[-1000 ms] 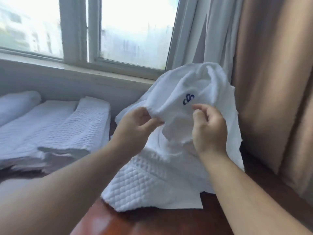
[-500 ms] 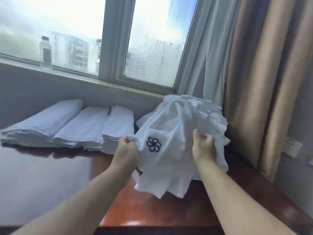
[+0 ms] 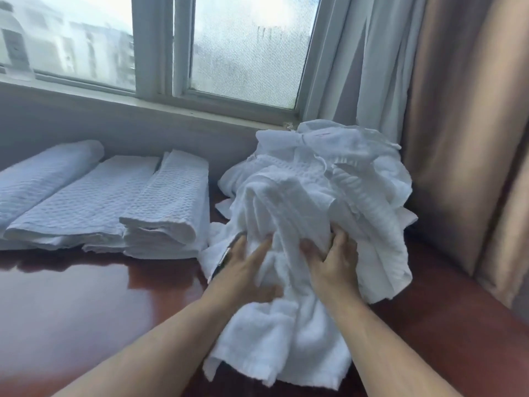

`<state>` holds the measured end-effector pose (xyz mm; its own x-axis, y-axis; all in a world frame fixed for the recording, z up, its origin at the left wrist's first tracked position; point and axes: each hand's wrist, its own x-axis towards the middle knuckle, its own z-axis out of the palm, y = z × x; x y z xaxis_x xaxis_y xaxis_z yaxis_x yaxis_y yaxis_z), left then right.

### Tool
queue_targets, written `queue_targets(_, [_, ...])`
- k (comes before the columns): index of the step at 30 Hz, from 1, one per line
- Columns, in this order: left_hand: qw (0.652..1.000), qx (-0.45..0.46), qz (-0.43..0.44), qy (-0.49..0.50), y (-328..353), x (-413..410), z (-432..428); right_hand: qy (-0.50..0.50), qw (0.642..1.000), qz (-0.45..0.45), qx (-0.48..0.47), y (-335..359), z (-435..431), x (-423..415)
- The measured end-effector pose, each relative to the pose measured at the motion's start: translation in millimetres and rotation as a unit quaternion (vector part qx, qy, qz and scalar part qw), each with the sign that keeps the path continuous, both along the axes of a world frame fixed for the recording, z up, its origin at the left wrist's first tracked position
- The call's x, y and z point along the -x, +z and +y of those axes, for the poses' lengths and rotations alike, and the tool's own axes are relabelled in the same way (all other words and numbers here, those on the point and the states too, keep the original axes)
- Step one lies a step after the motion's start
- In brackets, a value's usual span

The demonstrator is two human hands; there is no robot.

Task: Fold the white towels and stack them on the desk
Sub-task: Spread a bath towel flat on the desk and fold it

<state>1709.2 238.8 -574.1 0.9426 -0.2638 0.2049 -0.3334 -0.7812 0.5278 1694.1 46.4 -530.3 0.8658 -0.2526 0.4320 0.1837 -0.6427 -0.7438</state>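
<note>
A crumpled heap of white towels (image 3: 329, 179) lies at the right of the dark wooden desk (image 3: 86, 310). One towel (image 3: 274, 339) hangs from the heap down toward me, over the desk's front. My left hand (image 3: 246, 270) rests on this towel with fingers spread and fairly straight, thumb tucked under a fold. My right hand (image 3: 335, 262) grips a bunch of the same cloth, fingers dug into it. Three stacks of folded white towels (image 3: 169, 207) lie side by side at the left, near the wall.
A window sill (image 3: 143, 101) runs along the wall behind the desk. White sheer curtain (image 3: 369, 67) and a brown curtain (image 3: 463, 124) hang close behind and right of the heap. A bottle (image 3: 13, 47) stands on the sill at far left.
The towel with the blue emblem was held up between both hands; now both hands are lower, pressed into the heap, and the emblem is out of sight. The view has dipped closer.
</note>
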Motion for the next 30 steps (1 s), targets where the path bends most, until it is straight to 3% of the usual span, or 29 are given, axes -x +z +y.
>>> queue_targets(9, [0.999, -0.015, -0.023, -0.022, -2, -123, -19, -0.02, 0.998, -0.059, 0.0, -17, -24, -119])
queue_targets(15, [0.999, -0.023, -0.025, 0.015, 3, -105, -18, 0.004, 1.0, 0.005, -0.003, -8, -22, -111])
queue_targets(17, [0.994, 0.032, -0.101, 0.041, 10, -79, -9, 0.016, 1.0, 0.022, -0.006, 0, -19, -84])
queue_targets(19, [0.977, 0.138, -0.159, 0.025, 20, -47, 6, 0.005, 1.0, -0.017, 0.012, 7, -13, -50])
queue_targets(21, [0.96, 0.239, -0.145, 0.022, 26, -11, 25, -0.023, 0.997, -0.07, -0.009, 11, -4, -17])
queue_targets(22, [0.949, 0.29, -0.121, 0.03, 28, 6, 34, -0.031, 0.995, -0.073, -0.063, 15, 1, -3])
queue_targets(24, [0.924, 0.374, -0.065, 0.043, 28, 35, 50, 0.008, 0.972, -0.001, -0.235, 20, 11, 17])
queue_targets(26, [0.918, 0.391, -0.028, 0.065, 28, 57, 62, 0.071, 0.939, 0.095, -0.324, 20, 20, 34])
queue_targets(30, [0.958, 0.26, -0.032, 0.115, 45, 86, 84, 0.266, 0.834, 0.27, -0.401, 23, 36, 66])
